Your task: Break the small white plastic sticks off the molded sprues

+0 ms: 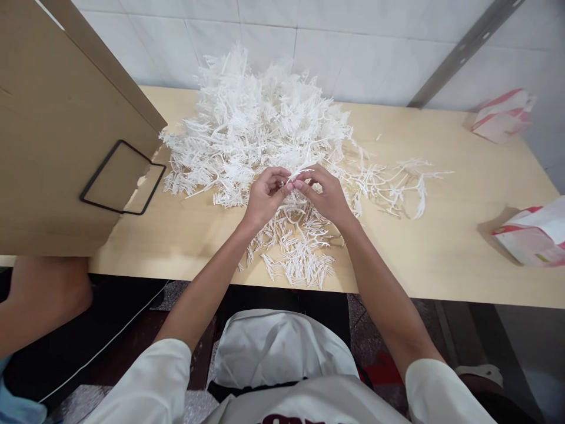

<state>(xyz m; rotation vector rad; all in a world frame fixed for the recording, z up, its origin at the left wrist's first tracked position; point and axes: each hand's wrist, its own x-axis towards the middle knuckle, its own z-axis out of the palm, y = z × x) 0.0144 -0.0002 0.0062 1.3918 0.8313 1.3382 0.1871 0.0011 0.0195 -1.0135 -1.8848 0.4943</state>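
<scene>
A slender white branched sprig [303,171] is held up between the person's two hands, over the front of a pile of similar pieces. The left hand [266,197] is curled with thumb and forefinger pinched at the sprig; the right hand [325,193] pinches it too, its fingertips nearly meeting the left's. The exact grip is partly hidden by the fingers.

Behind the hands rises the heap of white sprigs [260,118], with a looser cluster [392,182] trailing to the right. Below the hands, short loose bits [306,262] lie scattered near the front edge of the pale wooden table [441,253].

At left stands a cardboard panel [66,118] with a torn edge, bearing no readable print, and a black wire frame [154,190] beside that edge. Another person's arm [48,294] shows beneath it. At far right sit two red-and-white paper packets [502,116] [532,235]; the nearer has a small greenish mark, but no wording is legible. Dark red lettering [291,419] on the person's white shirt [282,347] is cut off by the lower border, leaving the word unreadable. Pale tiles [375,65] line the wall behind.
</scene>
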